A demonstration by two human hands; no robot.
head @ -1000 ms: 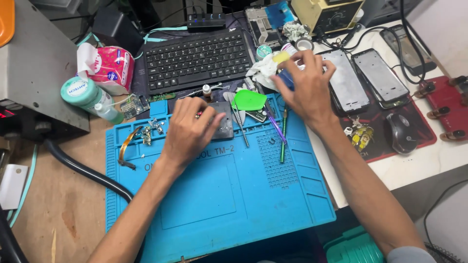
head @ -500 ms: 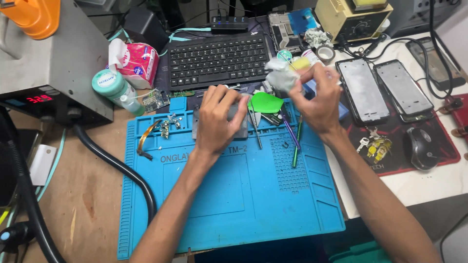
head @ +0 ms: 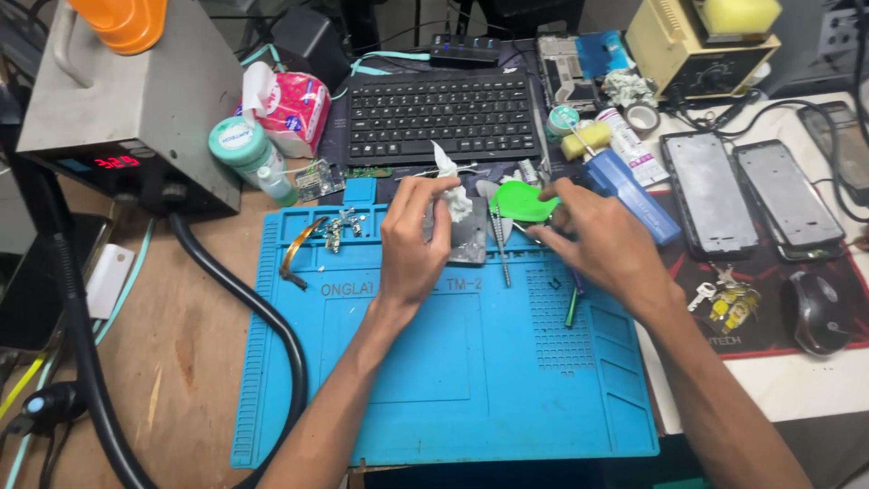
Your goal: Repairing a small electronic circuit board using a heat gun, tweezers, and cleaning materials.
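Head view: left hand is closed on a crumpled white tissue, pinched between thumb and fingers and pressed down toward a small grey metal plate at the far edge of the blue work mat, a grip that suits wiping. Right hand rests just beside it, fingers curled over thin tools near a green plastic pick; whether it grips one, I cannot tell. Loose screws and a flex strip sit at the mat's far left corner, kept out of the way. Keyboard lies beyond the mat; two phone frames lie off its right edge.
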